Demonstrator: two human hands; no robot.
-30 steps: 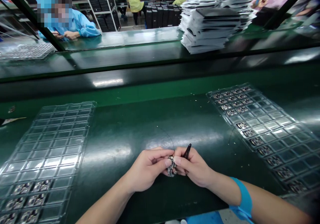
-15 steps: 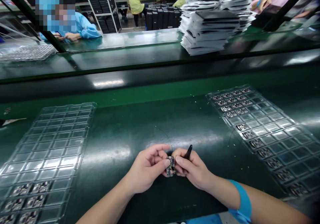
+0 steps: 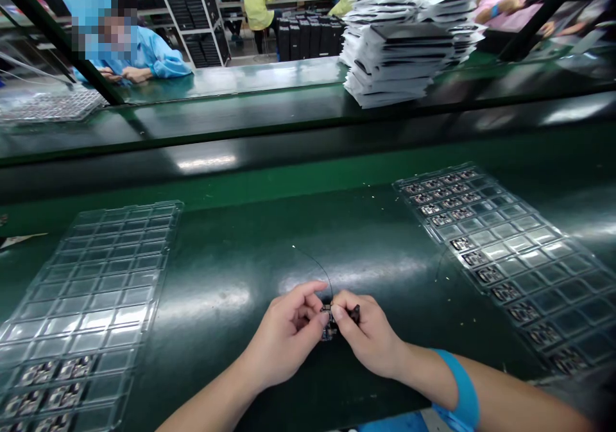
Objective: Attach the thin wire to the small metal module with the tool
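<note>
Between my two hands, low in the middle of the head view, is a small circuit board (image 3: 329,330). My left hand (image 3: 293,332) pinches its left side between thumb and fingers. A thin black wire (image 3: 318,265) rises from the board's upper edge and curves away to the left, ending in a small bright tip. My right hand (image 3: 368,332) is closed at the board's right edge, with its thumb and forefinger at the base of the wire. A black pen-like tool (image 3: 356,314) sticks out of the right fist, mostly hidden by the fingers.
On the left lies a clear compartment tray (image 3: 115,271) with several boards in its near cells. Another clear tray (image 3: 520,226) on the right holds boards along its far end and left edge. Beyond the ledge stands a stack of wrapped sheets (image 3: 397,66). A person in blue (image 3: 158,53) sits opposite.
My right hand has turned, so the black tool no longer points up and shows only a short end. Its thumb and forefinger have moved up to the wire's base. The board stays in my left hand.
</note>
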